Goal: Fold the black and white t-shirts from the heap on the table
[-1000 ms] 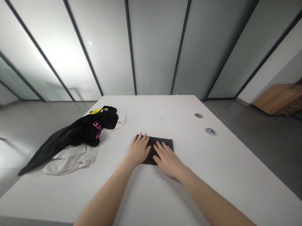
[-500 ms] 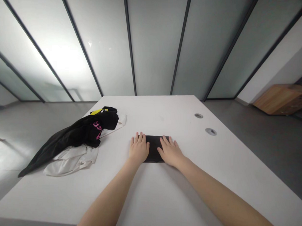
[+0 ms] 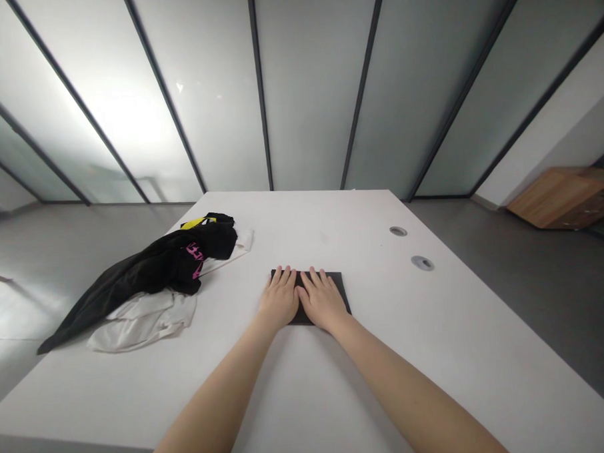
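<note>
Black folded cloth (image 3: 339, 293) lies mid-table under both hands: L hand (image 3: 280, 297) & R hand (image 3: 323, 302) rest flat side by side, fingers (image 3: 287, 278) extended, released, no grip. To their left, a bit apart: 1 black garment (image 3: 183, 264) w/ pink print, 1 yellow patch (image 3: 198, 222), on 1 white cloth (image 3: 140, 320). White table (image 3: 388, 363) has 2 round grommets (image 3: 397, 231) (far right). Grey floor (image 3: 536, 316), frosted glass wall (image 3: 306, 86), 1 wood cabinet (image 3: 566, 198).

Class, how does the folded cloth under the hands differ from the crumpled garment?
The cloth is a flat rectangle, the garment a rumpled heap. The cloth looks plain; the garment shows pink print. Left hand and right hand touch the cloth, not the garment. Both are black.
</note>
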Demonstrator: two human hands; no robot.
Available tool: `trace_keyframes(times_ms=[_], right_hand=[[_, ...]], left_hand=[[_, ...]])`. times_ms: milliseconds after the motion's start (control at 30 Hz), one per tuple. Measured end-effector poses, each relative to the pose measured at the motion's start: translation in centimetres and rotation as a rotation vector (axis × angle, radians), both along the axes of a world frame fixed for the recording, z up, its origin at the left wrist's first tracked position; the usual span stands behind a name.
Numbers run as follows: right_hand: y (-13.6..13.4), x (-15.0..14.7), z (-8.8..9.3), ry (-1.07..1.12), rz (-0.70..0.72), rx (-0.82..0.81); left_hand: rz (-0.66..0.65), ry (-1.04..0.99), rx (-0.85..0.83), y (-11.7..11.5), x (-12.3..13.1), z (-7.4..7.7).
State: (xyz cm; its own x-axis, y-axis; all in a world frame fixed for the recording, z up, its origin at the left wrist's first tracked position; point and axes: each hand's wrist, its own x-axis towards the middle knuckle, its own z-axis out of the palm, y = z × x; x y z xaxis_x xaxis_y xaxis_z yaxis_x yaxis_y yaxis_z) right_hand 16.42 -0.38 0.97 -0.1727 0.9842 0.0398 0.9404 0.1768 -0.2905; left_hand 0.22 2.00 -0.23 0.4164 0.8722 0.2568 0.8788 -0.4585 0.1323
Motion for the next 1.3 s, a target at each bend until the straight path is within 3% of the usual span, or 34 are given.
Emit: trace_keyframes(times_ms=[233,533,700,833,933,1067,1300], right_hand=[[-0.9,2.6,-0.3,-0.025,-0.053,-0.003],[-2.2,6.1,-1.5,0.001,-0.127,-0.018],[-1.8,5.9,-0.8,-0.013,-0.138,0.016],[-2.3,4.3,0.1,0.032,0.016,0.092],[-3.1,3.0,0.5,0.046,0.179,0.044],[-3.5,2.6,0.7,0.019,0.247,-0.024],[-3.4,3.1,0.8,0.023,0.25,-0.047]], left_hand=[[-0.026,-0.039,0.039,0.6,-0.5,-0.6],[0.179,-0.066,0.008,0.4,-1.6,-1.8],[0.218,-0.113,0.038,0.1,-2.4,-1.5],[0.137,-0.136,0.057,-0.3,-1.7,-0.8],[0.053,-0.096,0.014,-0.7,-1.2,-0.8],[-0.013,-0.047,-0.011,-0.8,-1.3,-1.2],[0.162,-0.041,-0.046,0.3,-2.4,-1.6]])
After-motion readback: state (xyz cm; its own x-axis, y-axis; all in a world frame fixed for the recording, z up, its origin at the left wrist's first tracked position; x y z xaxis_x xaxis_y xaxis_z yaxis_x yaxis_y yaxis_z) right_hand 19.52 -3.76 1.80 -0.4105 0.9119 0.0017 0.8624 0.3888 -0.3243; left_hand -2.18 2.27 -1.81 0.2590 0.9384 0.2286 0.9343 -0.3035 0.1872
